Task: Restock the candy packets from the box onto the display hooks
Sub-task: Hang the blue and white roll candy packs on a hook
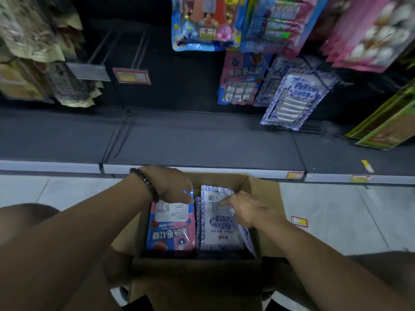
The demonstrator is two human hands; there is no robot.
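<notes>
In the box (266,194), left hand (173,185) grips the pink packet (170,232) by its top edge, fingers curled; right hand (247,212) lays a forefinger on the blue packet (220,231), grip unclear.

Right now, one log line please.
phase: picking from box | left hand: grips pink packet | right hand: finger on blue-white packet | hooks: two bare

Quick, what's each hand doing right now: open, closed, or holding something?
Left hand: closed on the top of the pink packet.
Right hand: closed, pinching the blue-and-white packet.
</notes>
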